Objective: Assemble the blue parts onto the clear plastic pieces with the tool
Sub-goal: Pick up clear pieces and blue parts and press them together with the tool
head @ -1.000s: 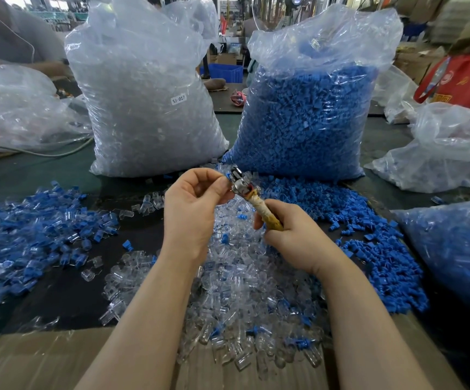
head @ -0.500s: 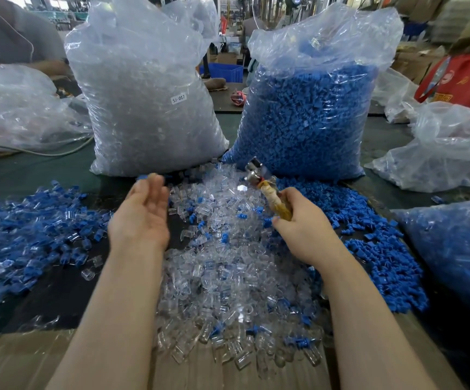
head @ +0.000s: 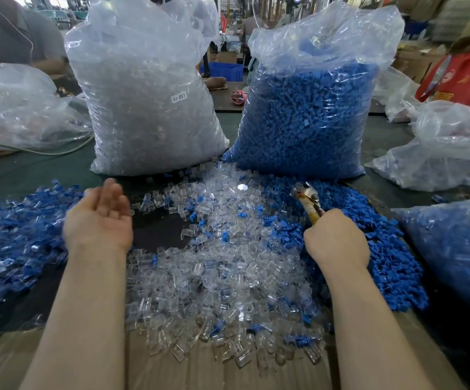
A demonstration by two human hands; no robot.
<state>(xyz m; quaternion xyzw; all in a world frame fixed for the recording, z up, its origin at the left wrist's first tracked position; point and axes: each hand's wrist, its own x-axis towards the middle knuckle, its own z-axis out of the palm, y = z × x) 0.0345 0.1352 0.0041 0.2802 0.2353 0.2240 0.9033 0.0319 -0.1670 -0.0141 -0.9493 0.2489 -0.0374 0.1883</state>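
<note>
Far left on the counter (head: pixel 25 167): assembled pile (head: pixel 17 237), blue-and-clear units spread loose. Reads as the output heap, kept on the left side so the free hand can drop finished parts there.

Left hand (head: pixel 98 218): palm up, fingers relaxed and straight, nothing in it. Hovers at the inner edge of the assembled pile. Looks like the between-cycles state; next it needs a fresh clear piece.

Behind it: clear-parts bag (head: pixel 143 88), labelled SJ-017, upright, refill stock.

Centre: clear plastic pieces (head: pixel 214 266) heaped directly in front of the person, a few stray blue bits mixed in. Central spot puts them within reach of either hand.

Right of centre: blue-parts bag (head: pixel 312 108), upright, beside the clear bag. Blue parts (head: pixel 369 229) spill from its base down the right side, touching the clear heap.

Right hand (head: pixel 336 243): grip closed around the tool (head: pixel 307 201), yellowish handle in the fist, metal head pointing up and away, over the seam between clear and blue heaps. Can't tell whether the tool head carries a part. Held ready, likely to pick up a blue part.

Far right: more plastic bags (head: pixel 450 153), one with blue contents.
</note>
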